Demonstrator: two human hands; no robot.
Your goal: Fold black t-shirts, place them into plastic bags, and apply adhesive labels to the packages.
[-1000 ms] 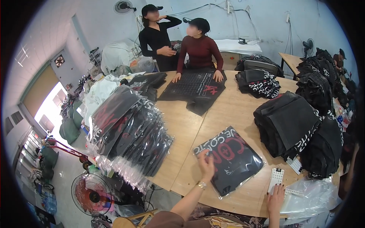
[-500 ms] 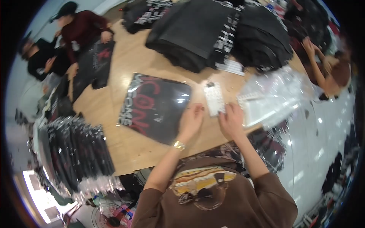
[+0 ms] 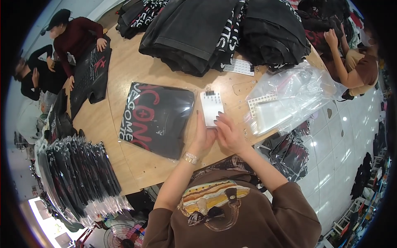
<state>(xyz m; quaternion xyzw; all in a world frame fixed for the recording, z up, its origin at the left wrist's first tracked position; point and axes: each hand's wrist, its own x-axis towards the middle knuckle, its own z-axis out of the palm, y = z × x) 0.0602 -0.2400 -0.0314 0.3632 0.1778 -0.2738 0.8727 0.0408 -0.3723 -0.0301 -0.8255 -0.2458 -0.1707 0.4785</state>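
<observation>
A small stack of white sticker sheets point(image 3: 210, 108), with a dark clip at its far end, is upright on the wooden table in front of me. My left hand point(image 3: 203, 135) grips its near left edge. At the near right corner my right hand point(image 3: 230, 134) has its fingers closed on the sheets. Just left of my left hand lies a folded black garment point(image 3: 167, 120) in a clear plastic bag, with red and white lettering.
Large piles of folded black garments point(image 3: 186, 37) stand at the far side. Clear plastic bags point(image 3: 293, 99) lie at right, by another sheet of labels point(image 3: 240, 67). Bagged garments point(image 3: 78, 169) are stacked at left. People work at both sides; a fan point(image 3: 120, 236) stands below.
Both hands have come together on the sticker sheets, which have shifted left and nearer. Before, my left hand was apart from them, beside the bagged garment. The whole view has shifted slightly.
</observation>
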